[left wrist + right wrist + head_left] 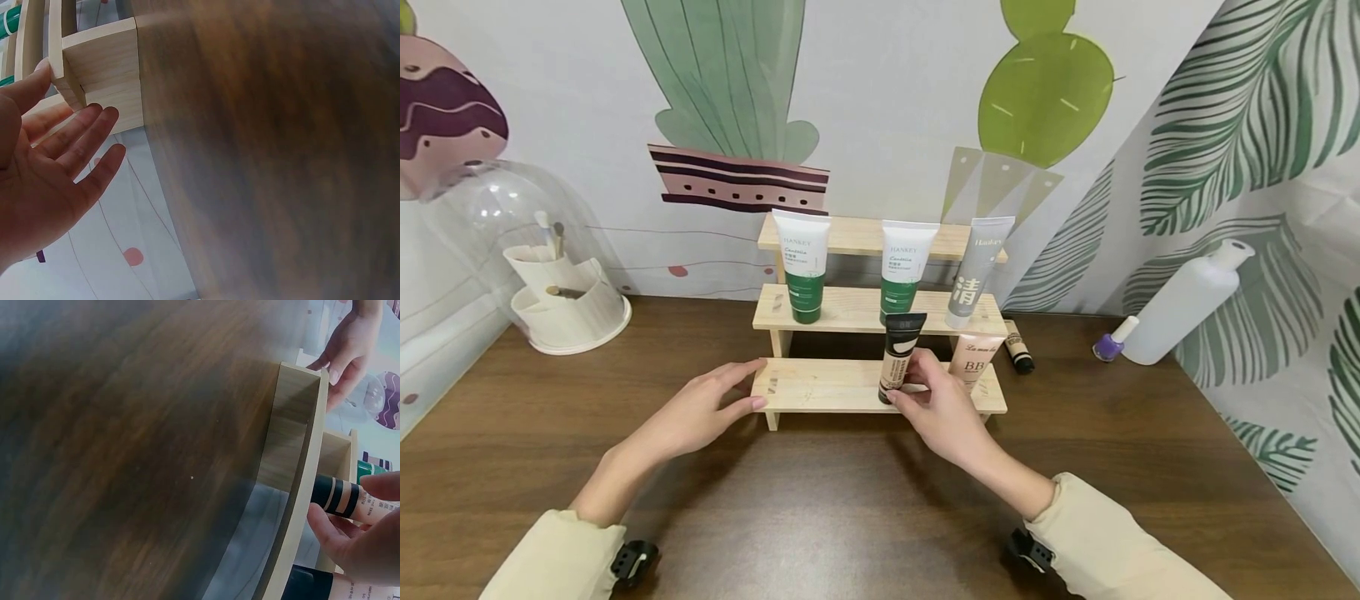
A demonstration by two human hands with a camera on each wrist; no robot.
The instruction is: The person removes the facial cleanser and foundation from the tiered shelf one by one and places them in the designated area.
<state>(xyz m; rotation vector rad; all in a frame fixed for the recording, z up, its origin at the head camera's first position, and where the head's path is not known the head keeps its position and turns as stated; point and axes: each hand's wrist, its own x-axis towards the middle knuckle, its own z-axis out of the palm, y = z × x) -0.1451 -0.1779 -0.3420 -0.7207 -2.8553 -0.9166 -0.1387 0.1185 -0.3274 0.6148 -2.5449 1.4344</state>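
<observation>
My right hand point(943, 408) pinches a beige-and-black cosmetic tube point(897, 367) between thumb and fingers. The tube stands cap-down at the front of the lower tier of a wooden stepped rack point(820, 385); whether its cap bears on the wood I cannot tell. Just behind that hand, partly covered, is a pink BB cream tube point(976, 354). My left hand point(703, 408) touches the lower tier's left end with thumb and index finger, its other fingers extended in the left wrist view. Two green-and-white tubes point(807, 275) and a grey tube point(977, 271) stand on the middle tier.
Right of the rack a beige tube with a black cap point(1019, 346) lies on the brown table point(850, 517). Further right are a purple nail polish bottle point(1116, 340) and a translucent white bottle point(1187, 300). A clear dome point(535, 217) covers a white brush holder point(561, 304) at left.
</observation>
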